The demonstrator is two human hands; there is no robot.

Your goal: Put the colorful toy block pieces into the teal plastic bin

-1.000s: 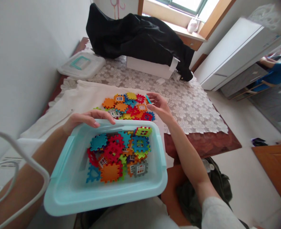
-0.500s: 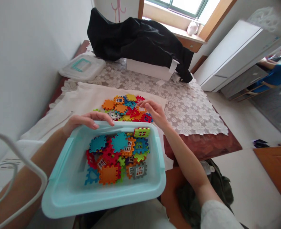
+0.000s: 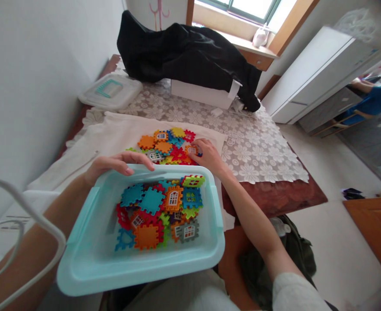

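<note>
— Low in the middle of the frame, a pale turquoise, rectangular plastic tub (image 3: 138, 280) is sitting with its open top facing us. What is it carrying?

— A loose heap of flat, notch-edged plastic tiles (image 3: 146, 236): orange, red, blue, green, grey, some bearing white window grilles.

— Left hand (image 3: 121, 163)?

— Left of centre. Its fingers are lying part-extended over the tub's far rim, touching it. Whether they are gripping underneath, can't tell; hidden.

— Right hand (image 3: 206, 155)?

— Centre of frame, just beyond the tub. Fingers are curving half-open, thumb and forefinger bracketing a square orange plastic tile with a white arched window insert (image 3: 192, 149). Whether they are pinching it, can't tell.

— And where is that tile lying?

— At the right side of a second, multicoloured pile of notched plastic tiles (image 3: 163, 147), which is covering part of a cream, thin-looking cloth (image 3: 122, 125).

— Handling, in your judgement?

— Tile: probably light and stiff, perhaps sliding easily over its neighbours, not very fragile. Opposite notched edges are offering the best hold; the thin window bars are looking weaker. Tub: likely light, walls flexing slightly; the broad rim is giving the surest purchase.
</note>
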